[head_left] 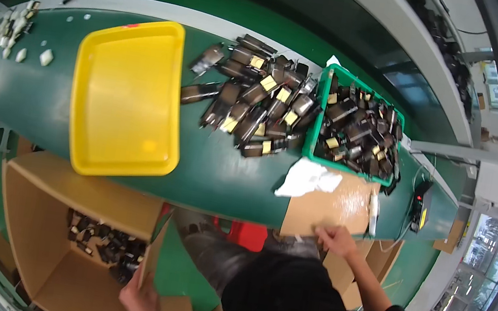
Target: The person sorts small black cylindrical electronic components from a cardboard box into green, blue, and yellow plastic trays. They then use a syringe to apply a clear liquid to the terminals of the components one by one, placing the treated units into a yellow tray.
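I judged a steady hold best — left hand (139, 299) pinching the box (47, 235) by its edge, right hand (337, 240) at the cardboard sheet (326, 209), its grip impossible to tell.

1 head-worn fisheye view down over the bench (226, 181)

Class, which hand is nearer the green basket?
Right. The right hand is at the cardboard sheet in front of the green basket; the left hand is farther off, beside the open box.
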`<state>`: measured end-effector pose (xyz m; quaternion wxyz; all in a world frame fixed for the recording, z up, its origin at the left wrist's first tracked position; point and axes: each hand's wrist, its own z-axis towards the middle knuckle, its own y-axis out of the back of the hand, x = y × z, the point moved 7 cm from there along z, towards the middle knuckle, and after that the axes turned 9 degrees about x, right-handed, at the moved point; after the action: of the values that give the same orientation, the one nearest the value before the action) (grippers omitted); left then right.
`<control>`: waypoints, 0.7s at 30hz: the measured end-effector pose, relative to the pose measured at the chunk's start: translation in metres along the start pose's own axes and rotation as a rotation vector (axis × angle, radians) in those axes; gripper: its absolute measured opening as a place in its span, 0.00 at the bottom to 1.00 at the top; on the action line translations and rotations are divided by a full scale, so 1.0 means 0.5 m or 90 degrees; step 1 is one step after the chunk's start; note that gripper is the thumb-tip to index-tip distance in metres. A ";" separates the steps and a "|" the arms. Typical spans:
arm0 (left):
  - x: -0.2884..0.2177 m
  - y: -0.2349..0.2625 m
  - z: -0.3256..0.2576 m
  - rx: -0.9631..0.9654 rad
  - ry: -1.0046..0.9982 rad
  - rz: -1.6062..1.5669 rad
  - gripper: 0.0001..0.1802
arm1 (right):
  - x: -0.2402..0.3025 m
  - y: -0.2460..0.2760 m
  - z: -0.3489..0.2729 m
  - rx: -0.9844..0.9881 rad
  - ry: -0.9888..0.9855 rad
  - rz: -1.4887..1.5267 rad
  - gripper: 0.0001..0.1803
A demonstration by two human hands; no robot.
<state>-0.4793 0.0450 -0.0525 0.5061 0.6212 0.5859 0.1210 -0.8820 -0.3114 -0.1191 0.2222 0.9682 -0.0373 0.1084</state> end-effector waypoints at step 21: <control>-0.377 -0.096 0.005 -0.322 -0.312 0.086 0.21 | -0.057 -0.024 0.034 -0.200 0.332 0.019 0.26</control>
<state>-0.5600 -0.1260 -0.0075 0.7603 0.5239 0.3566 0.1430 -0.9051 -0.3071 -0.1456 0.3694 0.8610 -0.0095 0.3493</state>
